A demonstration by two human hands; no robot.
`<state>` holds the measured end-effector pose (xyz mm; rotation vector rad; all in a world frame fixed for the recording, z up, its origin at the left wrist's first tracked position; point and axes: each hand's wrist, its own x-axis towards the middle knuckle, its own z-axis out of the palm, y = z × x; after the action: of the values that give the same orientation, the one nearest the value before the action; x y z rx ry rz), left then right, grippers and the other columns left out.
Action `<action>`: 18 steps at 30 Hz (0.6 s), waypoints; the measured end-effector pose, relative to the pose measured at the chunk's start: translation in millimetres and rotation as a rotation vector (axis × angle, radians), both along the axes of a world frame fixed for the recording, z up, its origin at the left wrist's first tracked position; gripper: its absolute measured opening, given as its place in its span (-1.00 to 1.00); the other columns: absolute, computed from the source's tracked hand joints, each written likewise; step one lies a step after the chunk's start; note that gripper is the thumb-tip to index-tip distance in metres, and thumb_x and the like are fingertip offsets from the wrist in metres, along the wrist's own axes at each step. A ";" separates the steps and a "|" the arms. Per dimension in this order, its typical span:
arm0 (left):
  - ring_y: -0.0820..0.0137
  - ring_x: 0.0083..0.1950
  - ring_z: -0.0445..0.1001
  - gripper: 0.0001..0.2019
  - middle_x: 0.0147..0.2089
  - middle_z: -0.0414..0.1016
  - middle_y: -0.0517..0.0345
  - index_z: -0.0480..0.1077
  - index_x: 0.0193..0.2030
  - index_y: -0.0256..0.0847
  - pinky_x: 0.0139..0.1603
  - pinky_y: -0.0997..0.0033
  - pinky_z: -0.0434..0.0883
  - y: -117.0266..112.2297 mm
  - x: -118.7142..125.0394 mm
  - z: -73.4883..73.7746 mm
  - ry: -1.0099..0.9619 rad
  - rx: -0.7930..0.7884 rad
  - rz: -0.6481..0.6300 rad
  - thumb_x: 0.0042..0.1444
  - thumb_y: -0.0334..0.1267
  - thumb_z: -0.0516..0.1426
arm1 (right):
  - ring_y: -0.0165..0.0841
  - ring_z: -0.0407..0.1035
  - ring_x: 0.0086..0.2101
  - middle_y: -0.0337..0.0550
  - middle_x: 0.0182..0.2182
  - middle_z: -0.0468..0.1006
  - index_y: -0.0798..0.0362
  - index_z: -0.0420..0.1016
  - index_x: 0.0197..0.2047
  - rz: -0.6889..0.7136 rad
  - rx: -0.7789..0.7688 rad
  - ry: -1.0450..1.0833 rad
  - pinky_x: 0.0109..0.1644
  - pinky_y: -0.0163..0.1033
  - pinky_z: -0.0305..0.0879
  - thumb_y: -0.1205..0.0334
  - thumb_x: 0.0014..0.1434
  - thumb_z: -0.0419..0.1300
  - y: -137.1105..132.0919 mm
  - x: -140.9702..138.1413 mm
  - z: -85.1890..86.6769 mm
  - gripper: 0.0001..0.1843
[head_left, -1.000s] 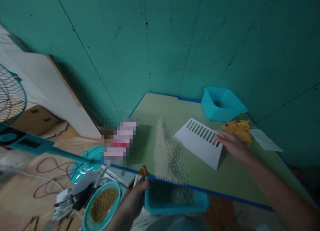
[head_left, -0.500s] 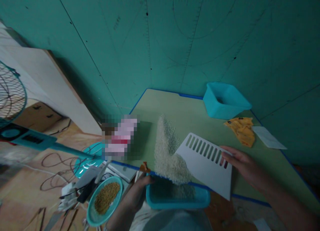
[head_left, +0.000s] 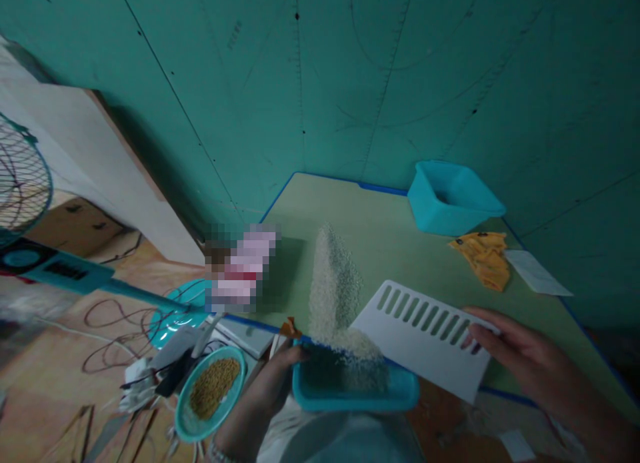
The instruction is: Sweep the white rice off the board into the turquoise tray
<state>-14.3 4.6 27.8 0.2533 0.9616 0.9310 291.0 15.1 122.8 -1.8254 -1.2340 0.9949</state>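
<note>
A pile of white rice [head_left: 330, 286] lies on the table and runs down to its front edge, where grains drop into a blue plastic bin [head_left: 355, 401]. My left hand [head_left: 280, 373] grips the left end of that bin, holding it just below the table edge. In my right hand [head_left: 505, 339] is a flat white slotted board [head_left: 425, 343], held by its slotted side. The board's lower left edge rests against the rice near the table's front edge.
On the table [head_left: 385, 233] stand another blue bin [head_left: 453, 199], a yellow cloth [head_left: 485, 259], a white sheet [head_left: 539, 273] and a blurred pink package [head_left: 245, 269]. Left and below are a bowl of tan grains [head_left: 215, 387], cables and a fan [head_left: 65, 273].
My right hand and the white board have moved down and to the right, toward me. Rice at the table edge has slid into the bin, leaving a smaller heap there.
</note>
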 end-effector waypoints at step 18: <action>0.17 -0.13 0.52 -0.52 -0.18 0.60 0.06 0.36 -0.01 -0.24 -0.14 0.27 0.41 2.2 -3.3 -9.8 -0.001 -0.034 -0.071 -0.18 -0.43 0.11 | -0.13 0.42 -0.33 -0.17 -0.44 0.56 -0.06 0.53 -0.29 -0.129 0.013 -0.090 -0.26 -0.21 0.36 -0.18 -0.15 0.20 8.1 16.1 4.5 -0.56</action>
<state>-17.6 6.8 18.0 0.2562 0.9609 0.8493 307.1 23.1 127.3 -1.9315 -1.1564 0.8400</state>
